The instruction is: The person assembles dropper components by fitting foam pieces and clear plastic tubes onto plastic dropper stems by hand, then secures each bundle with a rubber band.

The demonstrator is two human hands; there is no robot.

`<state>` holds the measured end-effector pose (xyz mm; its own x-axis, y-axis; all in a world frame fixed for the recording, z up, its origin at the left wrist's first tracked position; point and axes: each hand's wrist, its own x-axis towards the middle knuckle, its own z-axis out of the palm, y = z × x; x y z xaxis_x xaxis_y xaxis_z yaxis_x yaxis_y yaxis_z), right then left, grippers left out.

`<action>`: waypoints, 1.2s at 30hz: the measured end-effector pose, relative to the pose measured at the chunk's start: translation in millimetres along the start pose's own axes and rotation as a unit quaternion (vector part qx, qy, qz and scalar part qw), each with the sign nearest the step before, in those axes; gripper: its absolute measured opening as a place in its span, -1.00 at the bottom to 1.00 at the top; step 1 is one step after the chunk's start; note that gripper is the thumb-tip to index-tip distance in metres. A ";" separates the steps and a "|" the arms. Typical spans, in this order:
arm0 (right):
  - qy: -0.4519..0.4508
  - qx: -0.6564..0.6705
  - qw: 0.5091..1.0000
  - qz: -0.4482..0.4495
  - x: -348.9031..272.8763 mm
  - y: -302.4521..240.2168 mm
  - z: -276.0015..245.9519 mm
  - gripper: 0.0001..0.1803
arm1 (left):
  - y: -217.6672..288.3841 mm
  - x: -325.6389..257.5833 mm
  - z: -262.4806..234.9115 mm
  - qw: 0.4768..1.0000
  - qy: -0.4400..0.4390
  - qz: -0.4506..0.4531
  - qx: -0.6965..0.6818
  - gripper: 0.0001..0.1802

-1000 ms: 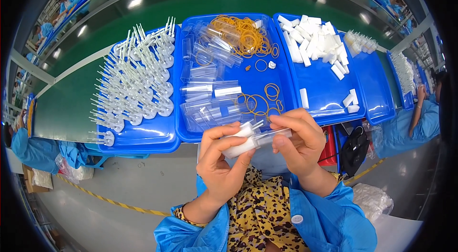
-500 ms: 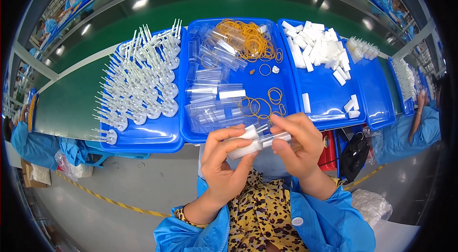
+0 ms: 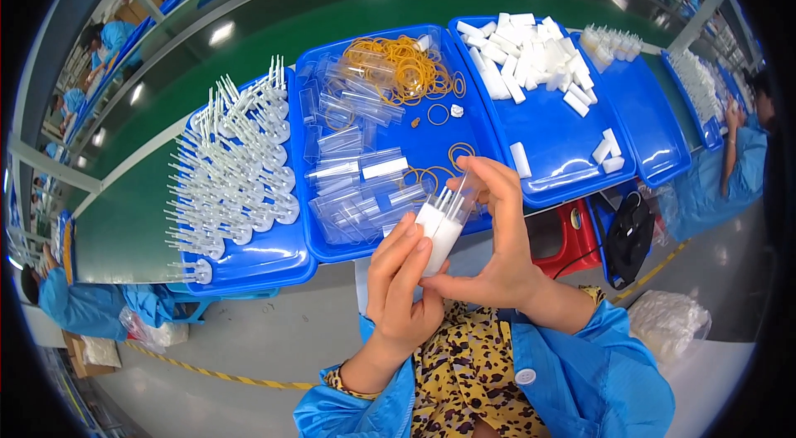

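Observation:
My left hand [image 3: 402, 289] is closed, with its fingers along the left side of a pair of white foam blocks [image 3: 441, 243]. From the far end of the blocks stick thin pale rods [image 3: 448, 202]. A clear plastic sleeve [image 3: 467, 191] stands around or beside these rods; which of the two I cannot tell. My right hand [image 3: 504, 260] grips the same bundle, fingertips at the clear sleeve and thumb against the lower end of the foam. The bundle is tilted, its rod end away from me, above the near edge of the middle tray.
The middle blue tray [image 3: 448, 127] holds clear plastic sleeves [image 3: 340, 152] and yellow rubber bands [image 3: 402, 65]. In the left tray [image 3: 274, 260] stand rows of white stemmed parts [image 3: 236, 164]. White foam blocks [image 3: 531, 57] fill part of the right tray [image 3: 555, 135]. A red stool [image 3: 564, 239] is below.
The foam bundle has swung from lying sideways to pointing away from me. My right thumb has moved down to its lower end. The whole view has tilted and shifted.

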<state>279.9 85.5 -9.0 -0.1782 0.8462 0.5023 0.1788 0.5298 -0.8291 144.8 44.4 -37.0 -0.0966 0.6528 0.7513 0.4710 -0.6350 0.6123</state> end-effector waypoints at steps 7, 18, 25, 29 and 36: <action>-0.035 -0.104 0.990 -0.093 6.8 -7.9 -8.6 -0.04 | -1.0 -5.5 3.0 0.999 0.023 -0.029 -0.034 -0.48; 0.081 -0.141 0.970 -0.178 -4.3 -3.8 21.7 -0.25 | -7.0 -4.2 -0.5 0.997 0.075 0.021 -0.028 -0.46; -0.100 0.008 0.990 -0.103 50.0 7.8 2.3 -0.52 | -16.1 -3.7 -17.4 0.990 0.118 -0.047 -0.060 -0.61; -0.141 -0.198 0.963 -0.113 82.3 42.0 24.1 -0.72 | -9.5 -6.1 -20.0 0.977 0.109 -0.119 -0.141 -0.76; -0.230 -0.258 0.938 0.020 89.0 47.7 22.1 -0.76 | -12.5 -8.0 -28.7 0.978 0.107 -0.096 -0.151 -0.80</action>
<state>251.2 184.8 -9.3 -0.5393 0.8138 0.2166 0.6167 0.5568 -0.5565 114.6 35.3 -43.6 -0.3548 0.6907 0.6300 0.1481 -0.6239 0.7674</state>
